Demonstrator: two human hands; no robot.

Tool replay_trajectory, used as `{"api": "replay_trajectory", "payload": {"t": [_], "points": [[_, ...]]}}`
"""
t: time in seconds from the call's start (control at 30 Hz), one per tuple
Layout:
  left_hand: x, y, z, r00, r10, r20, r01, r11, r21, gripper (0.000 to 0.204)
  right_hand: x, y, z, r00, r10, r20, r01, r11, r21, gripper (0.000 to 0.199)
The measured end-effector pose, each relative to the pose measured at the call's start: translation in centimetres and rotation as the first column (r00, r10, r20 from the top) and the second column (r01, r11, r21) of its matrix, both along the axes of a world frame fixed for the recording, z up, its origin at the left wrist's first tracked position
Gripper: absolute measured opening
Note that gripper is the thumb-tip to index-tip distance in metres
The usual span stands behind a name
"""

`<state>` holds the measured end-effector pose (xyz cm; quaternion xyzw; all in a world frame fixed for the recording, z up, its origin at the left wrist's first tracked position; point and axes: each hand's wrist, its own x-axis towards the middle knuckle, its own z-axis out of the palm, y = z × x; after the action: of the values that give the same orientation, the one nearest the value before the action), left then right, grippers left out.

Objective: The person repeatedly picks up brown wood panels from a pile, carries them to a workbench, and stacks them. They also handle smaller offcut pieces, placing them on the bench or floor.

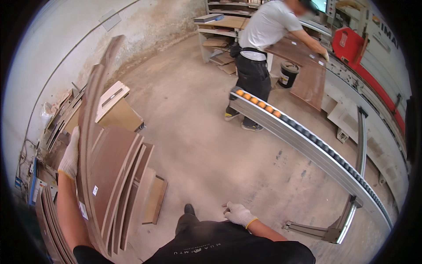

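One brown panel (94, 132) stands upright, left hand (70, 156) behind its edge.

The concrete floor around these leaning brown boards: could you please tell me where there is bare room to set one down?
The widest free patch is the bare concrete floor between the stack of leaning brown wooden boards and the long grey roller conveyor. It is crowded by the wall left of the stack, where the gloved left hand rests, and near the co-worker at the brown panel.

Upright panels (115, 176) stand left, the roller conveyor (307, 141) right, a co-worker (259, 48) behind it.
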<state>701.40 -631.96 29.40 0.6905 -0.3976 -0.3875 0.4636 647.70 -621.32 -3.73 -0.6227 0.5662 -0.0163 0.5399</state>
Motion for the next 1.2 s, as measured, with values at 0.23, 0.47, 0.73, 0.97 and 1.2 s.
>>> {"api": "replay_trajectory", "payload": {"t": [0.23, 0.47, 0.73, 0.97, 1.2], "points": [[10.5, -7.0, -12.7, 0.789, -0.113, 0.604, 0.039, 0.990, 0.134, 0.084, 12.9, -5.0, -2.1, 1.000, 0.018, -0.005, -0.018, 0.999, -0.030, 0.047], [17.5, -10.0, -20.4, 0.802, -0.434, 0.411, 0.105, 0.779, 0.618, 0.097, 15.3, -9.7, -0.3, 0.991, -0.068, -0.117, 0.072, 0.997, 0.028, 0.049], [21.5, -12.3, -26.2, 0.839, -0.438, 0.323, 0.102, 0.709, 0.698, 0.104, 20.0, -14.8, 1.3, 0.981, 0.021, -0.193, -0.011, 0.999, 0.052, 0.049], [23.9, -13.2, -28.8, 0.878, -0.399, 0.265, 0.133, 0.734, 0.666, 0.098, 22.7, -17.1, 0.1, 0.977, 0.077, -0.198, -0.054, 0.992, 0.116, 0.048], [22.9, -14.4, -28.5, 0.717, -0.452, 0.530, 0.078, 0.808, 0.583, 0.085, 22.1, -19.9, -1.6, 0.961, 0.176, -0.215, -0.192, 0.980, -0.055, 0.050]]}}
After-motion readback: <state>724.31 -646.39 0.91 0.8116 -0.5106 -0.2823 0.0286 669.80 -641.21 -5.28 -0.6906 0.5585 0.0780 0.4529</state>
